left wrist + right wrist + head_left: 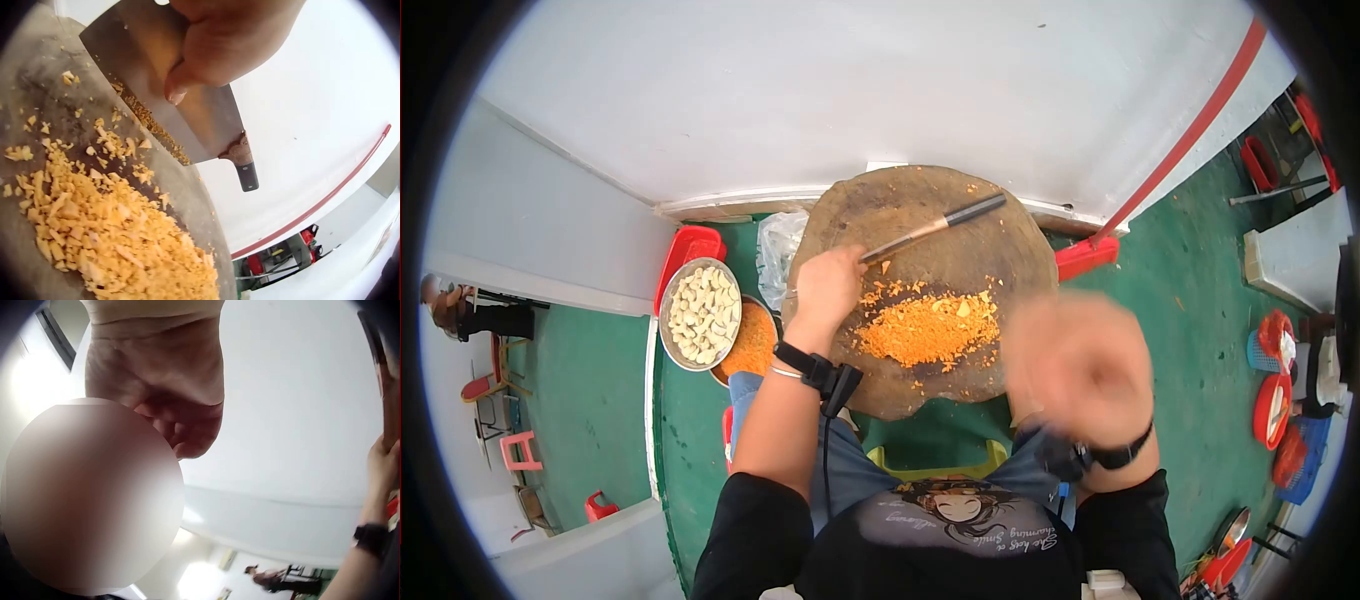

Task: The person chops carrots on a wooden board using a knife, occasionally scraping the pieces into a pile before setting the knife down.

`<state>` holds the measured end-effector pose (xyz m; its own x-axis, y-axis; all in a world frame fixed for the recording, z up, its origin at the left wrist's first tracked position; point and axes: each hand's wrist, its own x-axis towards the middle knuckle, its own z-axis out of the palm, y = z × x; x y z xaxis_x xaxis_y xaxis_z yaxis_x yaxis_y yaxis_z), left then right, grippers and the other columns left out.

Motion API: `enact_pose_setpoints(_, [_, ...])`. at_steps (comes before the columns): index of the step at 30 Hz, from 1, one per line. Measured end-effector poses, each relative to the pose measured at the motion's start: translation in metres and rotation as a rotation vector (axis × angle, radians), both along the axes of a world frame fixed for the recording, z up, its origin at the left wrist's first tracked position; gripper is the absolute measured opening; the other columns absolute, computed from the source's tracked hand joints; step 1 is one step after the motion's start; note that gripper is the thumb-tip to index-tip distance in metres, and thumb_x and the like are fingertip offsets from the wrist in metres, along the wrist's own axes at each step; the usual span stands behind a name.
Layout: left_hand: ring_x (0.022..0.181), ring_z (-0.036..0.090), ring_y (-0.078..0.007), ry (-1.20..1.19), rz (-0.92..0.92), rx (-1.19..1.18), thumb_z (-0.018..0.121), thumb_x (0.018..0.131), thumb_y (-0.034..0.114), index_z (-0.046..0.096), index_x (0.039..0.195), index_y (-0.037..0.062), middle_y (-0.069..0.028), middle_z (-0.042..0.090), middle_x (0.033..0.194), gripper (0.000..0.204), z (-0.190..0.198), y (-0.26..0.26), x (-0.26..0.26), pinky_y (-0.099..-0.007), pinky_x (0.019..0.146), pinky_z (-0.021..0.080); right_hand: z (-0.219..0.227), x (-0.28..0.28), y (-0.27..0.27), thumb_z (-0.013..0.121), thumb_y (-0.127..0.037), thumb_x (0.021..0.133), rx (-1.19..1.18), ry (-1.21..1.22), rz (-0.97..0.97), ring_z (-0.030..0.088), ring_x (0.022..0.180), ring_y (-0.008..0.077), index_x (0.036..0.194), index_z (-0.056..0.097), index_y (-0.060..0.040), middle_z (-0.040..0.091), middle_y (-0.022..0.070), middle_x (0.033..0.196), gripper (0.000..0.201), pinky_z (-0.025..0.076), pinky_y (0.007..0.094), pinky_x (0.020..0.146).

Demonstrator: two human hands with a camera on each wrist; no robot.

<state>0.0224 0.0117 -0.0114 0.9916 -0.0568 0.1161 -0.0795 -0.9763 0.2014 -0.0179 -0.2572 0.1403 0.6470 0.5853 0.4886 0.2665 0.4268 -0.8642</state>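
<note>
My left hand (828,288) grips a cleaver (975,208) by its blade, thumb on the near face in the left wrist view. The black handle points away to the far right. Small chopped bits cling along the blade (140,69) near its cutting edge. Beneath is a thick round wooden chopping block (900,200), with a heap of chopped yellow-orange bits (930,328) on its near half. My right hand (1085,370) is raised close to the head camera, blurred over the block's right side. In the right wrist view its fingers (200,434) curl toward the palm, holding nothing.
Left of the block stands a metal bowl (664,335) of pale clove-shaped pieces, overlapping a bowl (777,325) of orange bits. A red basin (690,240) and clear plastic bag (778,245) lie behind. A white wall (880,100) rises beyond; a green stool (940,472) is in front.
</note>
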Motion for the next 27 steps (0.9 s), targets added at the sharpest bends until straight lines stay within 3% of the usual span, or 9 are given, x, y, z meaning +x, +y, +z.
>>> enact_pose_setpoints(1, [0.08, 0.063, -0.0315, -0.008, 0.005, 0.005, 0.06, 0.082, 0.019, 0.063, 0.088, 0.0106, -0.012, 0.065, 0.08, 0.01, 0.003, -0.003, 0.0, -0.0417, 0.067, 0.05, -0.002, 0.022, 0.001, 0.061, -0.006, 0.082, -0.254, -0.049, -0.246, 0.059, 0.08, 0.0259, 0.089, 0.061, 0.0011, 0.06, 0.0086, 0.082, 0.01, 0.047, 0.0315, 0.069])
enact_pose_setpoints(5, [0.075, 0.064, -0.0299, 0.038, -0.052, 0.03, 0.06, 0.081, 0.019, 0.061, 0.082, 0.0102, -0.0122, 0.064, 0.077, 0.008, 0.002, -0.018, -0.012, -0.0422, 0.062, 0.05, -0.084, 0.067, 0.007, 0.068, -0.008, 0.074, -0.685, -0.427, -0.715, 0.059, 0.091, 0.0263, 0.102, 0.061, -0.0071, 0.06, 0.0084, 0.094, 0.029, 0.046, 0.0349, 0.084])
enact_pose_setpoints(6, [0.074, 0.065, -0.0299, 0.062, -0.087, 0.016, 0.06, 0.081, 0.018, 0.061, 0.081, 0.01, -0.0124, 0.064, 0.076, 0.008, 0.003, -0.022, -0.017, -0.0423, 0.062, 0.05, -0.098, 0.069, 0.006, 0.068, -0.008, 0.074, -0.686, -0.426, -0.72, 0.059, 0.091, 0.0263, 0.102, 0.061, -0.0071, 0.06, 0.0084, 0.094, 0.029, 0.046, 0.0349, 0.084])
enact_pose_setpoints(8, [0.074, 0.064, -0.0305, 0.125, -0.127, 0.01, 0.06, 0.081, 0.018, 0.06, 0.079, 0.0091, -0.0133, 0.064, 0.075, 0.009, 0.008, -0.029, -0.022, -0.042, 0.062, 0.049, -0.118, 0.069, 0.006, 0.072, -0.015, 0.071, -0.908, -0.749, -0.698, 0.057, 0.095, 0.025, 0.108, 0.06, -0.0118, 0.059, 0.0087, 0.099, 0.039, 0.04, 0.0382, 0.095])
enact_pose_setpoints(12, [0.075, 0.063, -0.0329, 0.151, -0.132, -0.007, 0.062, 0.081, 0.021, 0.061, 0.085, 0.0096, -0.0139, 0.064, 0.075, 0.012, 0.012, -0.031, -0.024, -0.0446, 0.063, 0.048, -0.145, 0.071, 0.012, 0.071, -0.019, 0.072, -0.989, -0.768, -0.586, 0.057, 0.092, 0.0231, 0.103, 0.061, -0.0144, 0.059, 0.0058, 0.091, 0.033, 0.037, 0.0386, 0.093])
enact_pose_setpoints(14, [0.074, 0.062, -0.0332, 0.124, -0.176, -0.03, 0.062, 0.08, 0.02, 0.06, 0.083, 0.0095, -0.0138, 0.063, 0.075, 0.011, 0.002, -0.027, -0.025, -0.0447, 0.062, 0.047, -0.151, 0.071, 0.017, 0.07, -0.019, 0.073, -1.159, -0.695, -0.514, 0.056, 0.087, 0.0229, 0.095, 0.062, -0.0141, 0.058, 0.0035, 0.084, 0.024, 0.039, 0.0367, 0.082])
enact_pose_setpoints(20, [0.073, 0.062, -0.0333, 0.127, -0.147, -0.039, 0.062, 0.079, 0.018, 0.059, 0.081, 0.0088, -0.0137, 0.062, 0.073, 0.009, 0.023, -0.025, -0.033, -0.0449, 0.062, 0.047, -0.135, 0.064, 0.023, 0.067, -0.018, 0.076, -1.084, -0.715, -0.557, 0.055, 0.083, 0.0225, 0.09, 0.061, -0.015, 0.056, 0.0022, 0.079, 0.015, 0.038, 0.0364, 0.077])
enact_pose_setpoints(23, [0.073, 0.062, -0.0333, 0.134, -0.147, -0.064, 0.061, 0.08, 0.018, 0.058, 0.08, 0.0085, -0.0137, 0.061, 0.072, 0.009, 0.005, -0.029, -0.035, -0.0453, 0.062, 0.047, -0.148, 0.061, 0.024, 0.066, -0.017, 0.076, -1.18, -0.726, -0.531, 0.054, 0.083, 0.0228, 0.089, 0.06, -0.0151, 0.055, 0.0021, 0.079, 0.014, 0.038, 0.0364, 0.076])
enact_pose_setpoints(27, [0.072, 0.062, -0.0334, 0.134, -0.141, -0.118, 0.06, 0.08, 0.017, 0.058, 0.08, 0.0083, -0.0136, 0.061, 0.072, 0.009, 0.011, -0.028, -0.034, -0.0455, 0.062, 0.047, -0.139, 0.06, 0.024, 0.064, -0.017, 0.077, -1.165, -0.726, -0.531, 0.055, 0.084, 0.0228, 0.086, 0.058, -0.0155, 0.055, 0.0024, 0.079, 0.01, 0.037, 0.0383, 0.077])
